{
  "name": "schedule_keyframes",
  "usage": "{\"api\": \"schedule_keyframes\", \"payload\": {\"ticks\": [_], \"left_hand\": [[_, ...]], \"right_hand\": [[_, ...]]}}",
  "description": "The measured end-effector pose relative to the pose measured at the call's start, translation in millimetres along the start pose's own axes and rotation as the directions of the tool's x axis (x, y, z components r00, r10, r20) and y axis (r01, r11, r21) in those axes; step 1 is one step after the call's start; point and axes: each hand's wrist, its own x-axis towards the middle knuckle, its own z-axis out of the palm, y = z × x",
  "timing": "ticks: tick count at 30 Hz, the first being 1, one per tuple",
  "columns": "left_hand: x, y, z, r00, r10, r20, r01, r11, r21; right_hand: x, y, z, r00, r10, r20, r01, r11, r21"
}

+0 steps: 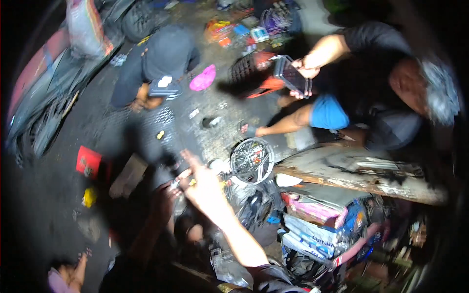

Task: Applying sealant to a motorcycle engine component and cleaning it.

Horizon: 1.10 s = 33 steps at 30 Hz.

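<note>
My right hand [201,179] comes in on a brightly lit forearm from the lower edge. Its fingers are smeared by motion, and at least one reaches up and away. Close beside it, in shadow, is my left hand [168,194], with fingers that look curled round a small pale thing [174,185] too blurred to name. The two hands are almost touching. Just right of them on the floor stands a round pale basket [271,168] with many thin metal-looking pieces in it.
A person in a dark cap [168,53] crouches far left. Another person in blue shorts [328,112] sits right, holding a clear flat case [293,75]. A worn wooden plank [337,171] lies right, above packed bags [310,237]. A pink cloth-like thing [202,78] and red packet [88,161] lie on the floor.
</note>
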Motion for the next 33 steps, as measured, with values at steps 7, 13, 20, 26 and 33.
{"api": "schedule_keyframes", "payload": {"ticks": [7, 13, 20, 26, 33], "left_hand": [[-25.1, 84.4, 19.7, 0.967, -0.243, -0.074, 0.167, 0.827, -0.537], [-89.1, 153.5, 47.2, 0.981, -0.101, -0.165, -0.008, 0.832, -0.555], [-184.5, 169.6, 52.9, 0.949, 0.084, -0.304, -0.275, 0.694, -0.666], [-275.8, 136.8, -10.2, 0.764, 0.035, -0.644, -0.491, 0.679, -0.545], [-325.2, 127.0, -77.6, 0.749, 0.049, -0.66, -0.555, 0.59, -0.586]], "right_hand": [[-39.7, -78.3, -57.3, 0.984, -0.178, -0.007, 0.171, 0.929, 0.328], [-110.7, -124.0, -96.4, 0.972, -0.196, 0.126, 0.155, 0.948, 0.278], [-165.6, -71.4, -70.5, 0.991, -0.056, 0.121, -0.034, 0.771, 0.636], [-195.1, -5.5, -6.0, 0.919, 0.135, 0.37, -0.307, 0.835, 0.457], [-209.7, -57.8, 65.9, 0.829, 0.007, 0.56, -0.263, 0.887, 0.379]]}}
